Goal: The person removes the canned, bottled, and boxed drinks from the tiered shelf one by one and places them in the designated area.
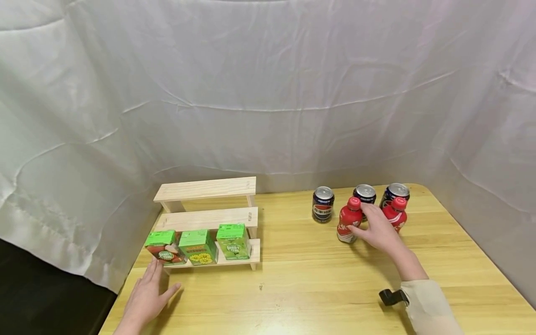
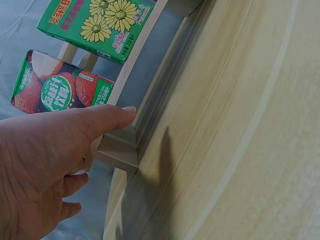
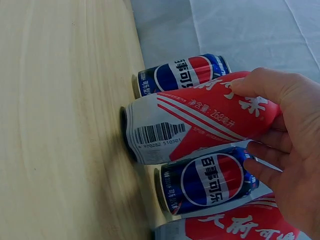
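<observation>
My right hand (image 1: 380, 231) grips a red plastic cola bottle (image 1: 346, 224) near its upper part, thumb on one side and fingers on the other in the right wrist view. A second red bottle (image 1: 395, 217) stands just behind that hand. My left hand (image 1: 144, 296) rests at the front left corner of a wooden three-tier shelf (image 1: 213, 217), its fingers extended and thumb apart, holding nothing. Along the shelf's lowest tier sit a lychee drink box (image 2: 62, 86), a green chrysanthemum tea box (image 1: 199, 249) and a light green drink box (image 1: 233, 243).
Three dark blue cola cans stand toward the back right of the table: one can (image 1: 323, 205) left of the bottles, another can (image 1: 365, 191) and a third can (image 1: 398, 190) behind them. A grey curtain (image 1: 284, 116) hangs behind the wooden table (image 1: 293, 288).
</observation>
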The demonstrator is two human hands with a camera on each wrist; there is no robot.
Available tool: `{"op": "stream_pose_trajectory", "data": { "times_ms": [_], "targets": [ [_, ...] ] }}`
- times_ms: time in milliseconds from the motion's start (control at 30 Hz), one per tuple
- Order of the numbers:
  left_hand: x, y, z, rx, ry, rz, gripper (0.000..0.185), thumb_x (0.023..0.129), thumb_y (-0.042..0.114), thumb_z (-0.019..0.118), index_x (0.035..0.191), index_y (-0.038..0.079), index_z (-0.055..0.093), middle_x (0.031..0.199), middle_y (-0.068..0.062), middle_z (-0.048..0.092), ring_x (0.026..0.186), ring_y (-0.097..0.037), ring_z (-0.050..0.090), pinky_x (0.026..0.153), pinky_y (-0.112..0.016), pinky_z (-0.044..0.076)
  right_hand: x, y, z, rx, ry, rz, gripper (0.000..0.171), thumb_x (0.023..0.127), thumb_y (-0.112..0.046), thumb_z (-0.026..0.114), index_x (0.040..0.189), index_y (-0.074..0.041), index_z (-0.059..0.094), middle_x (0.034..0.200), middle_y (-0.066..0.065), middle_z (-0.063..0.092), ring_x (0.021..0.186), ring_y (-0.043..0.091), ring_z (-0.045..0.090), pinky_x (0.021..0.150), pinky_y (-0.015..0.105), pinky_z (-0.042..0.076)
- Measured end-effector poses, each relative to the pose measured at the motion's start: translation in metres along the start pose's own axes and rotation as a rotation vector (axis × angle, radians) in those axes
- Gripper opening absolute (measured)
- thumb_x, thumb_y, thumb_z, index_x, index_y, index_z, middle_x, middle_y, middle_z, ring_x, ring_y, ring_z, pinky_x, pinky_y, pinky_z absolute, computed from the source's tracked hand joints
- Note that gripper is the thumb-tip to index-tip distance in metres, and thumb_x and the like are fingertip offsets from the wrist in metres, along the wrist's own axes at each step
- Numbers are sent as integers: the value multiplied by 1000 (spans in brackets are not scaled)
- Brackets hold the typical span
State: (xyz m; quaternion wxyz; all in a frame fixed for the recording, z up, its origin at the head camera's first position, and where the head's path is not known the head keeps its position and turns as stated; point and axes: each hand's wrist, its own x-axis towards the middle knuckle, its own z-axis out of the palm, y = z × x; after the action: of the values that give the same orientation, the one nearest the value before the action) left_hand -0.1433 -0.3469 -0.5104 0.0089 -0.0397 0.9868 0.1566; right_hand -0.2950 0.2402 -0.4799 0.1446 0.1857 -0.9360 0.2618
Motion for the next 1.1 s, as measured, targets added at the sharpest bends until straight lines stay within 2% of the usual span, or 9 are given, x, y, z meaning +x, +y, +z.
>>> {"op": "stream_pose_trajectory", "data": {
  "times_ms": [133, 400, 567, 733, 900, 1100],
  "targets": [
    [0, -1, 1, 5, -4, -2, 105, 90, 61, 56, 147, -17, 16, 154, -39, 11, 141, -55, 18, 110, -73, 16, 0, -3, -7, -28, 4, -7, 74, 80, -25, 79, 136, 9, 45, 135, 32, 50, 127, 49, 43, 106, 64, 36],
    [2, -2, 2, 7, -32, -17, 107, 89, 64, 54, 148, -16, 16, 155, -38, 9, 142, -54, 15, 111, -72, 16, 6, -11, -24, -102, 81, -73, 82, 76, -36, 83, 139, 1, 46, 136, 26, 52, 125, 45, 46, 104, 63, 38],
    [2, -3, 2, 13, -24, -14, 106, 89, 64, 55, 148, -16, 17, 155, -38, 10, 142, -54, 16, 111, -72, 16, 10, -25, -31, -137, 135, -138, 80, 73, -37, 84, 136, -3, 49, 135, 23, 52, 125, 41, 47, 103, 61, 41],
    [-1, -1, 1, 11, -2, 0, 104, 89, 61, 57, 147, -16, 18, 155, -38, 11, 142, -55, 17, 111, -72, 16, 15, -43, -31, -159, 154, -200, 77, 72, -37, 85, 134, -5, 53, 130, 19, 54, 122, 36, 49, 99, 57, 47],
    [-1, 0, 0, 13, 8, 9, 104, 89, 60, 58, 147, -16, 18, 154, -38, 12, 141, -55, 18, 111, -73, 16, 18, -60, -23, -163, 188, -294, 75, 71, -39, 84, 132, -6, 55, 127, 16, 57, 117, 34, 53, 96, 54, 50],
    [-1, -1, 0, 38, -1, 1, 104, 89, 62, 57, 147, -17, 20, 154, -38, 13, 141, -55, 18, 111, -73, 16, 25, -82, -10, -148, 225, -461, 71, 78, -50, 76, 131, -7, 58, 123, 15, 60, 113, 31, 57, 96, 49, 51]
  ]
}}
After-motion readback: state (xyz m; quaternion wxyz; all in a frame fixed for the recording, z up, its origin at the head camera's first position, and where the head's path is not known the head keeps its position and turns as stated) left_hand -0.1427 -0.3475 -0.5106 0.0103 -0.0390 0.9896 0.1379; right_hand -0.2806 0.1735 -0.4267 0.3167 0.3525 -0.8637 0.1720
